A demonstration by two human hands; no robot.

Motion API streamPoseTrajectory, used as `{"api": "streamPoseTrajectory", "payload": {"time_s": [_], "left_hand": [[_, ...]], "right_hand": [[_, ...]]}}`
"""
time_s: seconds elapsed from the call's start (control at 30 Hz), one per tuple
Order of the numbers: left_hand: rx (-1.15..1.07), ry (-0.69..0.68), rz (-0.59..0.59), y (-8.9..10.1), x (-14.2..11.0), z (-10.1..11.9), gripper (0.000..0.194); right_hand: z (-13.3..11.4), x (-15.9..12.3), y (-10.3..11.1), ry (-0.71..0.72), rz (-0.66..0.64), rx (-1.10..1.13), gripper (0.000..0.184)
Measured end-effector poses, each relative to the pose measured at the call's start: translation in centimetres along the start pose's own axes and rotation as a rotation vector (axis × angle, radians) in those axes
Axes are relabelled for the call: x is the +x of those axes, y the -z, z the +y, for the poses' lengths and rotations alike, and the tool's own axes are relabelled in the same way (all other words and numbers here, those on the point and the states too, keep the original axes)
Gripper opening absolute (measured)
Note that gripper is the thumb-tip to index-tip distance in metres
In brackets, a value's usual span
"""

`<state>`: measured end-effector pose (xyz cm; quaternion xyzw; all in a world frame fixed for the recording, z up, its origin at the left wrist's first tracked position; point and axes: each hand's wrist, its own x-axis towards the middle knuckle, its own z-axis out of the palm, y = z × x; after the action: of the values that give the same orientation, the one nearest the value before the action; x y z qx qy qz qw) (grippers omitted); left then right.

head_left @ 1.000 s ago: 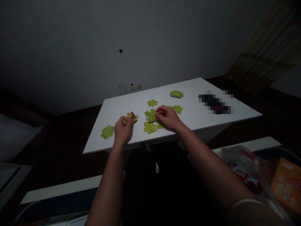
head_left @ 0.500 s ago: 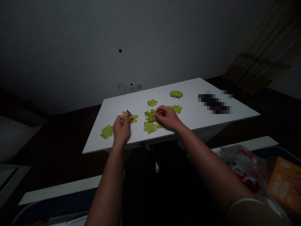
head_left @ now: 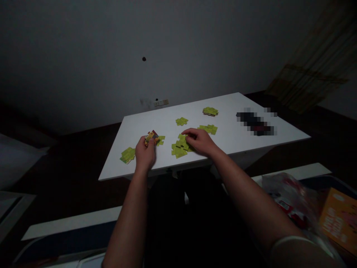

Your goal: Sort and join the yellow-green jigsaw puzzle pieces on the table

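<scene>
My left hand [head_left: 145, 150] is closed round a few jigsaw pieces with a yellow, red and dark picture [head_left: 151, 137] facing up. My right hand [head_left: 201, 141] is closed at the right edge of a green jigsaw piece [head_left: 182, 139], thumb and fingertips on it. That piece overlaps other green pieces [head_left: 179, 152] lying near the table's front edge, and seems slightly tilted. My palm partly hides more green pieces there. Just beyond my left fingers lies another green piece [head_left: 161, 140], partly covered.
More green pieces lie left [head_left: 127, 155], behind [head_left: 182, 121] and right [head_left: 209, 129] on the white table [head_left: 156, 163]. A green stack [head_left: 210, 111] stands farther back. A blurred dark object [head_left: 255, 123] is at right. Below right are a plastic bag [head_left: 290, 197] and an orange puzzle box [head_left: 341, 219].
My right hand has brought the green piece slightly down and towards me, over the front pieces. My left hand still holds its pieces. The view has shifted slightly.
</scene>
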<state>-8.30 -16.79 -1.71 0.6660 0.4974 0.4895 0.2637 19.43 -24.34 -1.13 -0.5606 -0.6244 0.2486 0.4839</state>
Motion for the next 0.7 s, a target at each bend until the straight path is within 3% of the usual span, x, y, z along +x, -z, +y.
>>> {"api": "streamPoseTrajectory", "payload": {"time_s": [0.23,0.37,0.7], "left_hand": [[-0.001,0.040,0.109,-0.08,0.23,-0.65,0.018],[-0.052,0.063,0.134,-0.14,0.31,-0.55,0.019],[-0.068,0.058,0.109,-0.36,0.25,-0.96,0.023]], "right_hand": [[0.21,0.07,-0.53,0.111,0.002,-0.314,0.012],[0.44,0.08,-0.57,0.175,0.000,-0.325,0.011],[0.49,0.05,-0.47,0.091,0.019,-0.314,0.013]]}}
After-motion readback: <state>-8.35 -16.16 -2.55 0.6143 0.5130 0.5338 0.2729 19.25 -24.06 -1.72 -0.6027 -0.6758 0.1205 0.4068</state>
